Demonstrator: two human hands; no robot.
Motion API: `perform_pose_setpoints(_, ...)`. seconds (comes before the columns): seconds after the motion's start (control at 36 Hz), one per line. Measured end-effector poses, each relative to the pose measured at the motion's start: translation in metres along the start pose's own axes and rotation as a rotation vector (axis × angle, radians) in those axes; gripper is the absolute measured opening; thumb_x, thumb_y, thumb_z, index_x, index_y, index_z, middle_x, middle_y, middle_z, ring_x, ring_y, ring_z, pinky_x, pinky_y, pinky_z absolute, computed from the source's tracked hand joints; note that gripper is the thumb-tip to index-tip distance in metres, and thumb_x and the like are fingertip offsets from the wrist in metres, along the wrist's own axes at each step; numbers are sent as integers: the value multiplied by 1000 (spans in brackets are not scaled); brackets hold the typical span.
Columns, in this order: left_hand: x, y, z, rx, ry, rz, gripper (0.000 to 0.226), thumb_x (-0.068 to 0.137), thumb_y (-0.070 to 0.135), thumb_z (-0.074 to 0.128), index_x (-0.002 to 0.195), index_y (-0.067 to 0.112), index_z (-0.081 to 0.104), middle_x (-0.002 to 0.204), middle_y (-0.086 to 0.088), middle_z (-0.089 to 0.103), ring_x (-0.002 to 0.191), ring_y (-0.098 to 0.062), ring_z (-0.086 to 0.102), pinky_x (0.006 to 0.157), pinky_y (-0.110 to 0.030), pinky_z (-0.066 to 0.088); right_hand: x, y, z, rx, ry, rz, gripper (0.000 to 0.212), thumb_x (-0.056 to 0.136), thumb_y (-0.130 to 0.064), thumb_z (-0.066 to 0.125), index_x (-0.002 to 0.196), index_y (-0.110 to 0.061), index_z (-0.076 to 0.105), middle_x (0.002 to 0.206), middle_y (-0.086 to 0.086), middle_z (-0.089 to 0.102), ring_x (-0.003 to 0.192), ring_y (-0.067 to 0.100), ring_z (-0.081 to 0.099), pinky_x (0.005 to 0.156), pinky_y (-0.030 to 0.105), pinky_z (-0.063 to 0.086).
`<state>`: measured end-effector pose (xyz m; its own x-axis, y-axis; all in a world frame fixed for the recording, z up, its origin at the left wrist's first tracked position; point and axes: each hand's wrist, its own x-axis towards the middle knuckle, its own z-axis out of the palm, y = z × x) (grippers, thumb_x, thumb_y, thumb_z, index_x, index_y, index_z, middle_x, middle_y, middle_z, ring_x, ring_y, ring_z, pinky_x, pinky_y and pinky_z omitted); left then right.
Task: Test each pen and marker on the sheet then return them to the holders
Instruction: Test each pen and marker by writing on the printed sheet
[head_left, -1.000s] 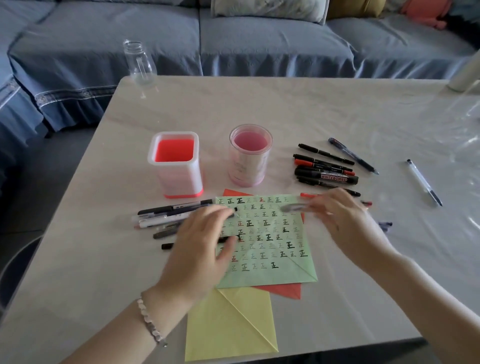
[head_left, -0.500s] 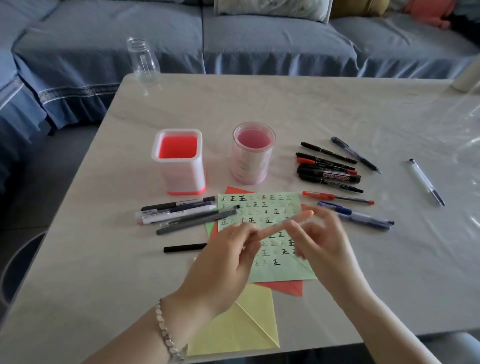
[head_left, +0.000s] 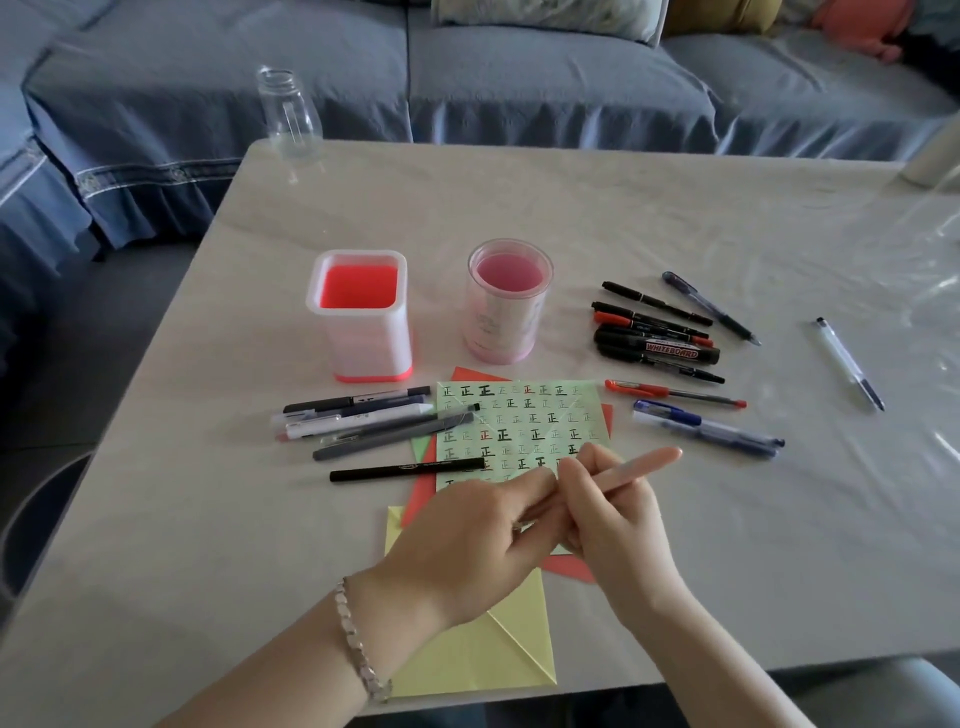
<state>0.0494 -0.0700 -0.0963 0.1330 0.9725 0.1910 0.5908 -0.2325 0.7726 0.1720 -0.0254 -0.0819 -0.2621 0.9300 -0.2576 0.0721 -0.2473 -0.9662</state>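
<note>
A green sheet (head_left: 519, 415) covered in small written marks lies mid-table. My left hand (head_left: 467, 540) and right hand (head_left: 618, 530) meet over its near edge, and neither holds a pen. My left index finger stretches out to the right, and my right hand's fingers curl around my left fingers. Behind the sheet stand a square red-and-white holder (head_left: 363, 343) and a round pink holder (head_left: 501, 327), both empty. Several pens (head_left: 363, 421) and a black pen (head_left: 405, 469) lie to the left. Markers (head_left: 657, 348), a red pen (head_left: 675, 395) and a blue pen (head_left: 706, 428) lie to the right.
A clear pen (head_left: 849, 364) lies alone at far right. A yellow sheet (head_left: 483, 654) and a red sheet (head_left: 571, 566) sit under the green one. A glass jar (head_left: 288, 114) stands at the far left corner, with a blue sofa (head_left: 519, 78) behind the table.
My right hand set the blue pen down on the right and drew back. Both hands then came together over the sheet's near edge, the right closing around my left fingers.
</note>
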Motion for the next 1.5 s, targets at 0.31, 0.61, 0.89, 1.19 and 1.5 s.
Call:
perform_pose_setpoints(0.31, -19, -29, -13, 368, -9, -213, 2, 98, 28, 33, 99, 26, 33, 74, 13, 45, 64, -4, 45, 58, -15, 33, 6, 8, -36, 61, 218, -74, 27, 92, -7, 44, 66, -6, 51, 44, 5, 50, 39, 12, 39, 41, 19, 34)
perform_pose_setpoints(0.61, -31, -48, 17, 726, 183, -7, 32, 70, 1, 72, 99, 7, 61, 120, -15, 57, 110, -28, 44, 101, -43, 36, -3, 14, -53, 145, 152, 44, 27, 92, -10, 45, 73, -1, 62, 60, 12, 67, 52, 20, 62, 49, 22, 52)
perform_pose_setpoints(0.89, -31, -41, 47, 599, -189, 107, 35, 94, 37, 35, 125, 29, 48, 145, -13, 38, 135, -25, 33, 115, -38, 17, -2, 21, -55, 76, 157, -63, 17, 85, -20, 52, 78, -9, 62, 57, 4, 63, 50, 11, 54, 52, 20, 49)
perform_pose_setpoints(1.19, -31, -52, 46, 593, -197, 121, 39, 96, 44, 29, 131, 35, 45, 149, -13, 30, 140, -26, 19, 113, -38, 9, 6, 23, -56, -19, 197, -170, 27, 80, -18, 61, 68, 4, 51, 49, 5, 60, 43, 11, 52, 46, 18, 44)
perform_pose_setpoints(1.5, -29, -51, 46, 598, -198, 104, 39, 95, 44, 33, 129, 37, 48, 148, -11, 33, 139, -25, 18, 113, -37, 6, 17, 44, -40, -125, 206, -185, 12, 82, -11, 63, 72, -6, 57, 53, 3, 63, 43, 10, 54, 45, 19, 46)
